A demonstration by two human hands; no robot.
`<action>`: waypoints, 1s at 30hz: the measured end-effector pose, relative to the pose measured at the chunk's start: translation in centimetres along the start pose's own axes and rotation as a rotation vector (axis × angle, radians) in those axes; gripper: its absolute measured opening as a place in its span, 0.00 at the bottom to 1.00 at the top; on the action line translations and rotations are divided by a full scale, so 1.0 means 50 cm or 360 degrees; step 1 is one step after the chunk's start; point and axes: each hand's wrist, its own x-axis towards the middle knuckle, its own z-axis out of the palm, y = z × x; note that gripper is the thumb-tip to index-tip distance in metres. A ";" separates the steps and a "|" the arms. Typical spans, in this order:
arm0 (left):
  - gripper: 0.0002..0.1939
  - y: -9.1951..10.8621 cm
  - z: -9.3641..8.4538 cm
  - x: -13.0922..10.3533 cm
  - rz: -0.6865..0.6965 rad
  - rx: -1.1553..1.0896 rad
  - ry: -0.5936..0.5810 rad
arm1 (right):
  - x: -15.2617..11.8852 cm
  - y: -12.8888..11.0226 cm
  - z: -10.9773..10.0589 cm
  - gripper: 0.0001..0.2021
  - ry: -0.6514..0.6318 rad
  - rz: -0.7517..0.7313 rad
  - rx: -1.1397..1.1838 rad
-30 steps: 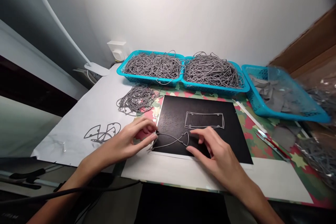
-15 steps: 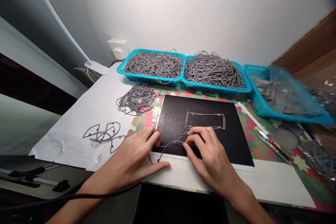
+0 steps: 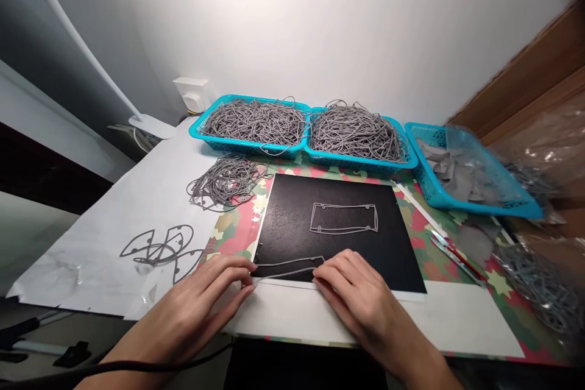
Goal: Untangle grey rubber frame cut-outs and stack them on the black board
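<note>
A thin grey rubber gasket (image 3: pixel 287 261) stretches between my hands over the front edge of a black mat (image 3: pixel 292 207). My left hand (image 3: pixel 210 292) pinches its left end, and my right hand (image 3: pixel 354 289) holds its right end near a corner. Two long strands run roughly parallel between the fingertips. Farther back on the mat lies a flat rectangular outline of grey gaskets (image 3: pixel 345 232) with small tabs at its corners. My fingers hide both ends of the held piece.
Two blue baskets (image 3: pixel 249 147) full of grey gaskets stand at the back. A third blue basket (image 3: pixel 479 206) holds grey scraps. A tangled gasket pile (image 3: pixel 226 183) and loose gaskets (image 3: pixel 159 247) lie left. Red-handled tweezers (image 3: pixel 457 259) and a white strip (image 3: pixel 420 207) lie right.
The gasket was crossed over itself between my hands; now its strands are spread apart. My hands have moved down toward the mat's front edge, and the view has shifted slightly.
</note>
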 end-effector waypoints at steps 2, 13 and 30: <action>0.08 0.003 -0.006 0.012 -0.0113 -0.0112 -0.0051 | -0.012 0.006 -0.010 0.12 0.0034 -0.0050 -0.0069; 0.04 0.070 -0.025 0.131 -0.0400 -0.0646 -0.0007 | -0.056 -0.012 -0.070 0.09 0.0620 0.0560 0.0378; 0.13 0.020 0.058 0.200 -0.0696 -0.1004 -0.0201 | -0.078 0.084 -0.067 0.08 0.0263 0.1072 0.0666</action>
